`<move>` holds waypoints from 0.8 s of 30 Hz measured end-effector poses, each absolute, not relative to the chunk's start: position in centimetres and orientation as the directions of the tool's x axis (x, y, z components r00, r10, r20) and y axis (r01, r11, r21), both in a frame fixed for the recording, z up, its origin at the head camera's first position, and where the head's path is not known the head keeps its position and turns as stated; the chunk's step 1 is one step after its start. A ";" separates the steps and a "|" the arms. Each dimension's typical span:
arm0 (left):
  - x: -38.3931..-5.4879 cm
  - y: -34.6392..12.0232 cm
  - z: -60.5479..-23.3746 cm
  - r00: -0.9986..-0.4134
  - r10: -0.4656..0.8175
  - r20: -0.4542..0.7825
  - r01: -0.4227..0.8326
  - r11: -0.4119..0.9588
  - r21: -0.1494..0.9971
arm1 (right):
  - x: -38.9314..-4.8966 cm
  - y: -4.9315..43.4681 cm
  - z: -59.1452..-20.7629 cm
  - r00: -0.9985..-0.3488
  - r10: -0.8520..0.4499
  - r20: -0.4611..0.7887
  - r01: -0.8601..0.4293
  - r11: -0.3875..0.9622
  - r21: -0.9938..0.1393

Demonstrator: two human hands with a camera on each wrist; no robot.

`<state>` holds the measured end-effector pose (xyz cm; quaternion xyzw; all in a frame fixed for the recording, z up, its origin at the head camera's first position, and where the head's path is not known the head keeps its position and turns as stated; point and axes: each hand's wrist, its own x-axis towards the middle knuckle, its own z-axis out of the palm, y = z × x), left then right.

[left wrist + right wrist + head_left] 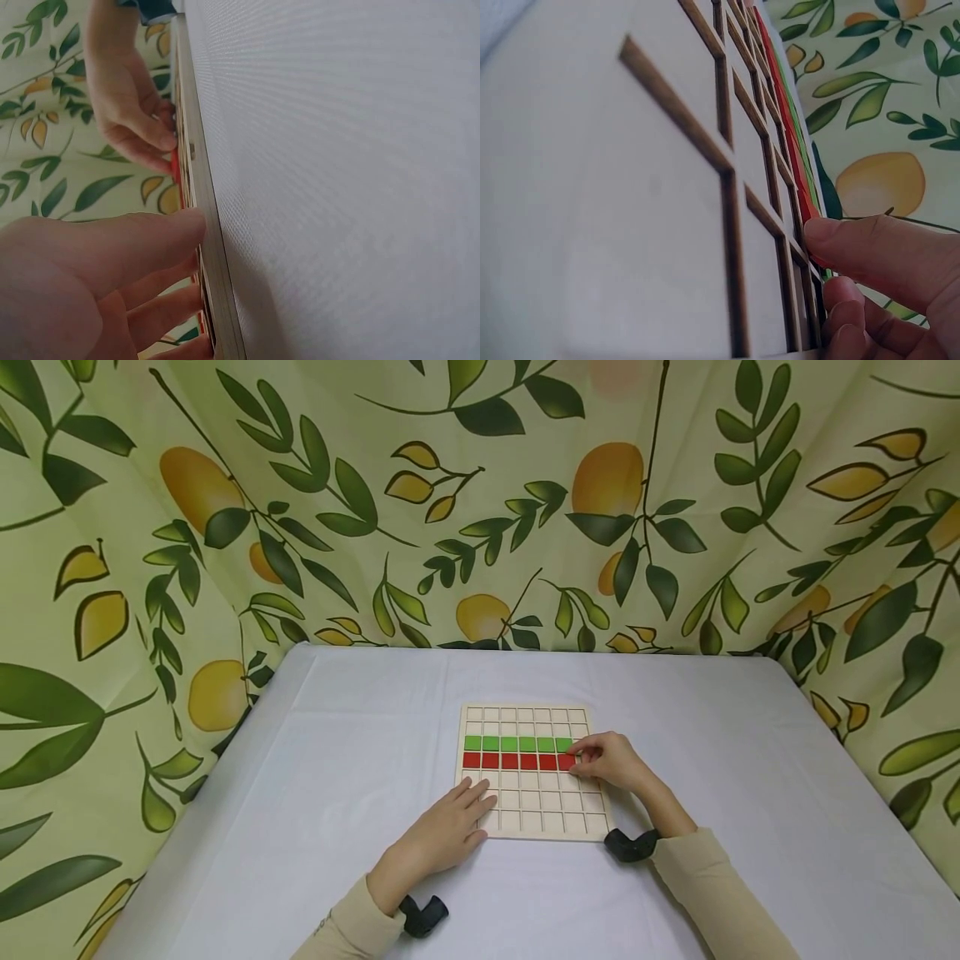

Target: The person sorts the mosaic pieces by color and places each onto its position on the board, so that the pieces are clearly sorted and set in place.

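A pale wooden grid board [530, 821] lies on the table, with a row of green square tiles [527, 744] behind a row of red square tiles [528, 762]. At the right end of the red row, my right hand [611, 762] pinches a red tile between thumb and curled fingers, largely covering it. In the right wrist view, the thumb [836, 231] lies against the red at the row's end. My left hand [447, 828] rests with spread fingers on the board's near left corner; its thumb [184, 227] touches the board's edge in the left wrist view.
White cloth [360, 735] covers the table around the board. A curtain [525, 577] printed with leaves and fruit hangs behind and at both sides. Black wrist-worn devices [632, 845] sit at both cuffs, low over the cloth.
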<state>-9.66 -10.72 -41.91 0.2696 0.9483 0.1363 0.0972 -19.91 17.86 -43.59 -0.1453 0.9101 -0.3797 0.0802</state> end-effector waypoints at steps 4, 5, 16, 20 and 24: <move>-9.7 -10.7 -42.0 -0.835 0.540 -0.107 0.490 0.817 0.304 | -19.8 18.1 -43.7 -0.937 -0.350 0.005 -0.241 0.633 -0.736; -9.7 -10.7 -42.1 -0.834 0.541 -0.106 0.491 0.817 0.301 | -19.8 18.1 -43.7 -0.935 -0.354 0.010 -0.246 0.630 -0.736; -9.7 -10.7 -42.1 -0.833 0.544 -0.103 0.497 0.817 0.294 | -20.0 17.8 -43.9 -0.949 -0.309 -0.056 -0.177 0.675 -0.716; -9.7 -10.7 -42.1 -0.833 0.543 -0.105 0.496 0.818 0.292 | -20.0 17.9 -44.0 -0.951 -0.304 -0.056 -0.172 0.670 -0.722; -9.8 -10.7 -42.3 -0.837 0.535 -0.111 0.487 0.823 0.291 | -20.1 18.0 -44.1 -0.950 -0.307 -0.055 -0.169 0.654 -0.737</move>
